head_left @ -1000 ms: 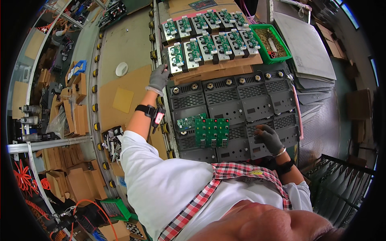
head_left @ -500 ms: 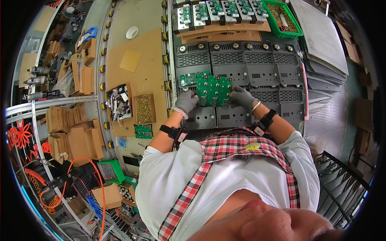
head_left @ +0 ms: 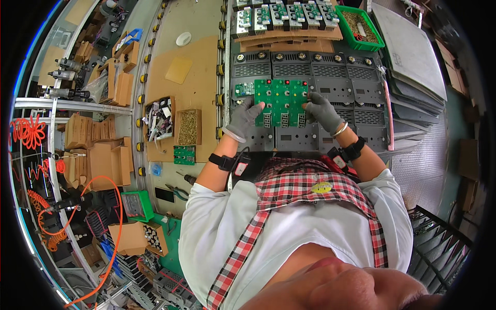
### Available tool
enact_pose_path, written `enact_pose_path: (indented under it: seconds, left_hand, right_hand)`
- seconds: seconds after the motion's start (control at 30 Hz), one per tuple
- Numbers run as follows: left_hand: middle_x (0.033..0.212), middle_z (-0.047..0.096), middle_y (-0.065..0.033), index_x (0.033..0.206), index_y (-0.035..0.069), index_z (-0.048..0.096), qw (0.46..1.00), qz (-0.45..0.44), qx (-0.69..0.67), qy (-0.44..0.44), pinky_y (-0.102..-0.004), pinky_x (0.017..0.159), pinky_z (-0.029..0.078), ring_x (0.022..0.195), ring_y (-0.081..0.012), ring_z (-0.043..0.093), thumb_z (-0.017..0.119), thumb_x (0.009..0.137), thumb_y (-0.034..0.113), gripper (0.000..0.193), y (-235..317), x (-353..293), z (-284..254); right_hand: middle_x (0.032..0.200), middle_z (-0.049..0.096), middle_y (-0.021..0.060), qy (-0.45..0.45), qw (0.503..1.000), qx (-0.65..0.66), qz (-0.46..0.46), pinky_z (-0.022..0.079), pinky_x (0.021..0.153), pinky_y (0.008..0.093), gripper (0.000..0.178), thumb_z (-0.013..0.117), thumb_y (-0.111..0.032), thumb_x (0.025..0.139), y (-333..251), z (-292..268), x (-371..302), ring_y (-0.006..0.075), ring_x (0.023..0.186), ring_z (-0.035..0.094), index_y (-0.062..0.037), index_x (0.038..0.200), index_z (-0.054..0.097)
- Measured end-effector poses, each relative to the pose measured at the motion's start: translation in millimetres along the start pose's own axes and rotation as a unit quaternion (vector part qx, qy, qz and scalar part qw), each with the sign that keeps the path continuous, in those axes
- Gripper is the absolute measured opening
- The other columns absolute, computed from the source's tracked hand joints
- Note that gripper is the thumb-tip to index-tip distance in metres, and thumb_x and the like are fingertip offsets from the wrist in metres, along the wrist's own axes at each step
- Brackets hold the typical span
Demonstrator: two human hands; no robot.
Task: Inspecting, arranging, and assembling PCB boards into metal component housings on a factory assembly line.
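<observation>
Both my hands wear grey gloves and hold one green circuit board panel (head_left: pixel 281 105) between them. The panel carries red and yellow parts along its far half and a row of digit displays along its near edge. My left hand (head_left: pixel 244 120) grips its left edge, thumb on top. At the right edge is my right hand (head_left: pixel 323 114), fingers closed on the rim. Below the panel lie rows of dark grey vented metal panels (head_left: pixel 338 90), partly hidden by it. Another green circuit board (head_left: pixel 244 89) rests on them, just left of the held one.
Heat-sink assemblies (head_left: pixel 279 18) with small boards stand at the far side, beside a green bin (head_left: pixel 381 42) of small parts. To the left are a box of brass-coloured hardware (head_left: pixel 188 128), a box of mixed parts (head_left: pixel 159 120), and pliers (head_left: pixel 179 193). Stacked sheets (head_left: pixel 411 57) lie right.
The held circuit board panel has gone from slightly tilted to nearly square, and sits a little farther away. My hands have shifted with it, still on its two side edges. The whole view has shifted slightly.
</observation>
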State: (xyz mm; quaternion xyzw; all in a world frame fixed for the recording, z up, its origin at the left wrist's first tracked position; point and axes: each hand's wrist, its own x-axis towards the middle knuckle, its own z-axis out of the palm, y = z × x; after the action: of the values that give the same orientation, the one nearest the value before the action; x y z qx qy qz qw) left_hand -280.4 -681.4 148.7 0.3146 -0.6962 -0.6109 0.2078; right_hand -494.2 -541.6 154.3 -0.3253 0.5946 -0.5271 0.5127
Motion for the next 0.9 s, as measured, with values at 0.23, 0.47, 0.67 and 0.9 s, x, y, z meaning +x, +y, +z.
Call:
enact_pose_path:
  seconds: [0.23,0.47,0.67,0.9]
  left_hand:
    - [0.099,0.056,-0.0061,0.115,-0.001,0.044,0.970,-0.018,-0.221,-0.094,-0.0250,0.077,0.043,0.086,-0.0125,0.052,0.060,0.080,0.023,0.046,33,-37,53]
    - [0.103,0.055,-0.0062,0.117,0.000,0.043,0.977,0.023,-0.106,-0.184,-0.0266,0.083,0.039,0.091,-0.0140,0.050,0.058,0.080,0.028,0.049,4,-61,114]
    - [0.107,0.054,-0.0104,0.119,0.001,0.042,0.988,0.073,-0.023,-0.137,-0.0309,0.085,0.040,0.097,-0.0175,0.051,0.061,0.076,0.023,0.052,-21,-60,127]
    - [0.105,0.056,-0.0158,0.115,0.000,0.047,0.993,-0.009,0.067,0.093,-0.0334,0.084,0.040,0.098,-0.0235,0.052,0.061,0.072,0.026,0.052,-27,-67,103]
  right_hand:
    - [0.072,0.052,0.0025,-0.028,0.996,-0.026,-0.075,0.045,0.049,0.0215,0.042,0.056,-0.019,0.078,-8,-24,-73,0.0084,0.054,0.051,0.0017,0.113,0.046]
    - [0.101,0.054,0.0132,0.107,0.793,-0.511,-0.314,0.046,0.070,0.0399,0.059,0.070,-0.037,0.062,-14,-52,-119,0.0345,0.084,0.055,-0.0086,0.109,0.049]
    - [0.091,0.059,0.0153,-0.042,0.798,-0.505,-0.326,0.047,0.064,0.0414,0.064,0.071,-0.032,0.061,2,-22,-92,0.0335,0.078,0.058,-0.0112,0.114,0.043]
    - [0.092,0.059,0.0149,-0.233,0.755,-0.528,-0.311,0.048,0.065,0.0377,0.065,0.072,-0.031,0.062,-20,-2,-20,0.0316,0.080,0.059,-0.0096,0.116,0.044]
